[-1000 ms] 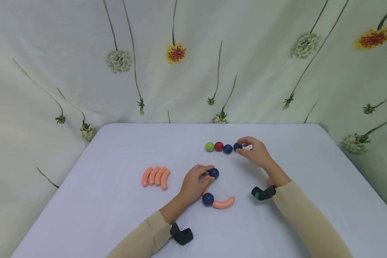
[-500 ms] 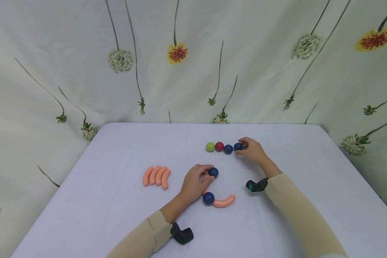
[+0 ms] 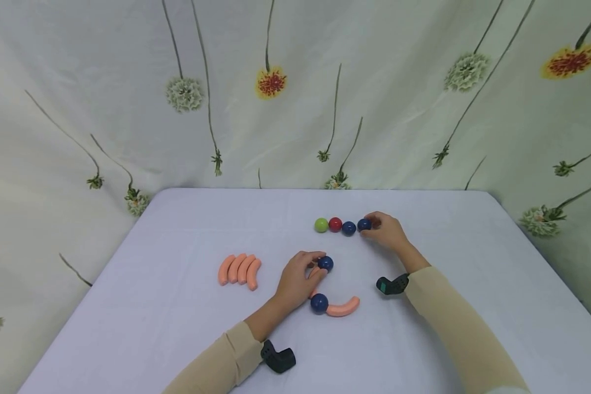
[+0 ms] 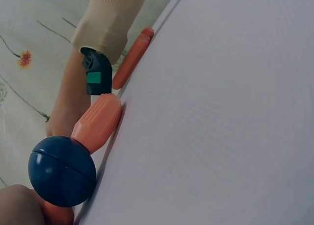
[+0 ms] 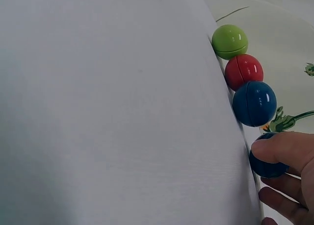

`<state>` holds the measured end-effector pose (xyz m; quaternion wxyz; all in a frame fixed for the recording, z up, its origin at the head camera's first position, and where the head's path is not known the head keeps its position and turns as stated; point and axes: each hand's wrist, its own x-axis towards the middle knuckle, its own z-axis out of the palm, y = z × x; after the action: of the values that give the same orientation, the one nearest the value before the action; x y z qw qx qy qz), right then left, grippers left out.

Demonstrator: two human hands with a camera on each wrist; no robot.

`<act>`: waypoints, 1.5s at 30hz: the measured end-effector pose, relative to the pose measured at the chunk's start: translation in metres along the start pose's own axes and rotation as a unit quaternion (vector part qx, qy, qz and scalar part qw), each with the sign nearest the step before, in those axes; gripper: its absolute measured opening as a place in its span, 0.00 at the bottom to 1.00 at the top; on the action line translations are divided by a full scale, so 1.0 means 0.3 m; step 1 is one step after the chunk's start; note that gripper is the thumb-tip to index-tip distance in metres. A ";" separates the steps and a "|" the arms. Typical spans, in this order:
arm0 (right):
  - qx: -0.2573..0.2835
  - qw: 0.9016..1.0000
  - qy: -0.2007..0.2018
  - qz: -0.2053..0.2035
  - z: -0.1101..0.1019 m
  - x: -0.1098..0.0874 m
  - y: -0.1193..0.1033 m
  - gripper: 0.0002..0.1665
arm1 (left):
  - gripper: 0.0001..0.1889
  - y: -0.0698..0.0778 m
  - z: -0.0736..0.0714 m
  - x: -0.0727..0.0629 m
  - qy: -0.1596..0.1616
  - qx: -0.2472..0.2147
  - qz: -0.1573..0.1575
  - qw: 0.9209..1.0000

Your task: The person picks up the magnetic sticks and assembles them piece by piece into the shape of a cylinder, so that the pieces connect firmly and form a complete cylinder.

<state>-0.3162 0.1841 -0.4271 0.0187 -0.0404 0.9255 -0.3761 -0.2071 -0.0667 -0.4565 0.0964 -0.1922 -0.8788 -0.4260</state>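
My left hand (image 3: 295,280) holds a dark blue ball (image 3: 326,264) between thumb and fingers. A curved orange rod (image 3: 313,272) runs from it, partly hidden by the hand, toward a second blue ball (image 3: 319,303). From that nearer ball a further curved orange rod (image 3: 343,308) extends to the right. At the back, my right hand (image 3: 388,232) pinches another blue ball (image 5: 267,159), thumb on its near side. That ball is at the right end of a row with a blue ball (image 5: 254,104), a red ball (image 5: 244,71) and a green ball (image 5: 229,41).
Several curved orange rods (image 3: 238,270) lie side by side on the white-covered table (image 3: 167,284), left of my left hand. Beyond the ball in the left wrist view lies an orange rod (image 4: 131,61). A flower-print cloth (image 3: 295,126) hangs behind the table.
My right forearm has swung slightly left, covering the orange rod that showed beside its sleeve. The right hand stays at its ball, and the left hand has hardly moved.
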 end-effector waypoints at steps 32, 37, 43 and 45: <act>0.024 0.998 0.014 -0.059 -0.090 -0.165 -0.081 0.27 | 0.20 0.003 0.000 0.002 -0.002 -0.003 0.002 1.000; 0.029 0.997 0.013 -0.075 -0.092 -0.201 -0.095 0.26 | 0.20 0.004 -0.001 0.003 -0.002 0.001 -0.001 1.000; 0.041 0.995 0.006 -0.094 -0.089 -0.243 -0.108 0.25 | 0.19 -0.002 0.002 0.004 -0.002 0.005 -0.002 1.000; 0.044 0.994 0.003 -0.096 -0.088 -0.254 -0.110 0.25 | 0.19 -0.002 0.002 0.004 -0.002 0.006 -0.002 1.000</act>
<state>-0.2399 0.1859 -0.3848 -0.0184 -0.1273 0.9000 -0.4164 -0.2086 -0.0660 -0.4569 0.0948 -0.1907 -0.8822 -0.4201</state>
